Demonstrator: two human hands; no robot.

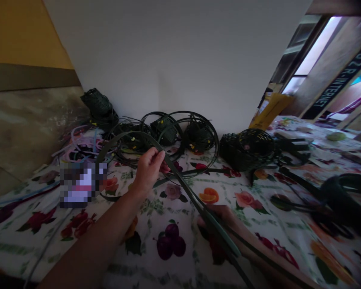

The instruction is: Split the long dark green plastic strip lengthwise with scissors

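Observation:
My left hand [149,166] reaches forward over a flower-and-fruit patterned cloth [174,200] and pinches a long dark green flat strip [180,178] that arcs up from the pile and runs back toward me. My right hand [221,214] lies lower, near the front, closed around the near ends of the same dark strips, one with a lighter teal end [225,237]. Behind the left hand lie coils of dark strips [168,132] against the white wall.
A dark woven basket-like piece [248,150] sits right of the coils; another [98,104] at the back left. Pale pink and lilac strips [78,146] lie at the left. More dark strips [333,196] lie at the right. A yellow box [270,108] leans near the wall.

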